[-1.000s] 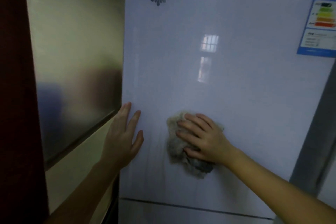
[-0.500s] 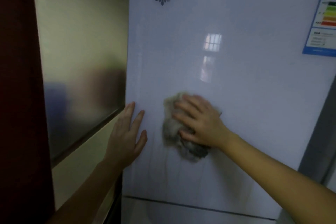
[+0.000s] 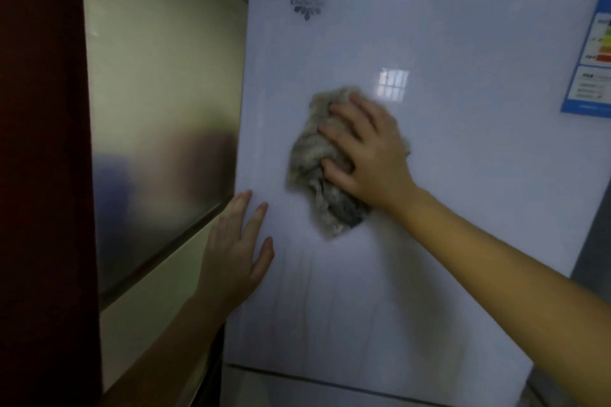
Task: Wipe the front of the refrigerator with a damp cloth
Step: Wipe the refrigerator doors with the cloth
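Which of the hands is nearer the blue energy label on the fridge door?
Right. The right hand presses the cloth against the door, left of and slightly below the energy label. The left hand rests flat at the door's left edge, lower and farther away.

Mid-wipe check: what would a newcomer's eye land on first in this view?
First, the right hand pressing a crumpled grey cloth against the middle of the glossy white refrigerator door. Next, the left hand resting flat on the door near its left edge, lower down. A blue energy label sits at the door's upper right.
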